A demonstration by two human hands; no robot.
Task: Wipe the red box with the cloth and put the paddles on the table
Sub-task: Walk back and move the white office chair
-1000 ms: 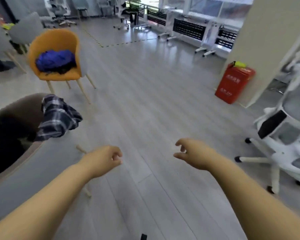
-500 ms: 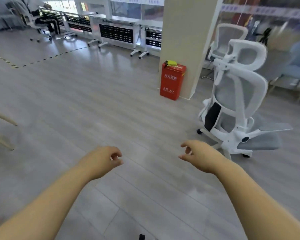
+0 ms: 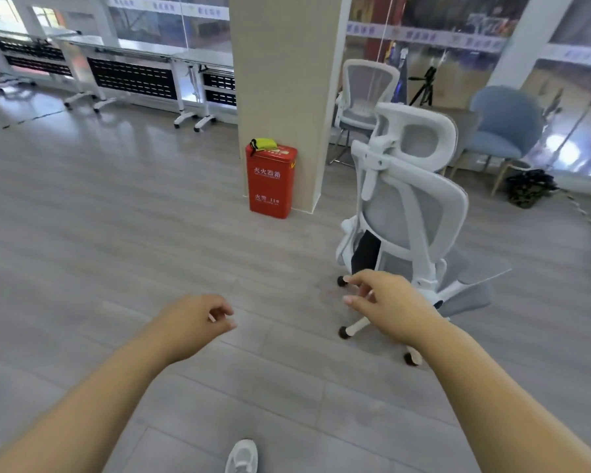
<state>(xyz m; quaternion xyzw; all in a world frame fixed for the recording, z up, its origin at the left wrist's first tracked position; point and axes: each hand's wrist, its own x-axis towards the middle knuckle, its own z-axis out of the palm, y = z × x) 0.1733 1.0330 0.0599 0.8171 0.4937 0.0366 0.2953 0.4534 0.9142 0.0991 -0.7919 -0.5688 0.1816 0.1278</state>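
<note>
Grey plank floor (image 3: 116,233) runs ahead of me to a beige pillar (image 3: 284,80). The red box (image 3: 272,180) stands on the floor against the pillar's foot, well beyond my fingers (image 3: 357,277) and roughly between my two hands. Its front carries two lines of white Chinese characters, the lower one ending in "119". A yellow-green bundle (image 3: 263,144) with a black strap lies on its lid.

My left hand (image 3: 191,324) hangs with loosely curled fingers, holding nothing. My right hand (image 3: 386,307) is the same, half bent and empty, with a white office chair (image 3: 410,206) just behind it.

Compared with half a second ago, the box is nearer and larger, the chair sits closer to my right hand, and a white shoe (image 3: 242,457) now shows at the bottom edge.
</note>
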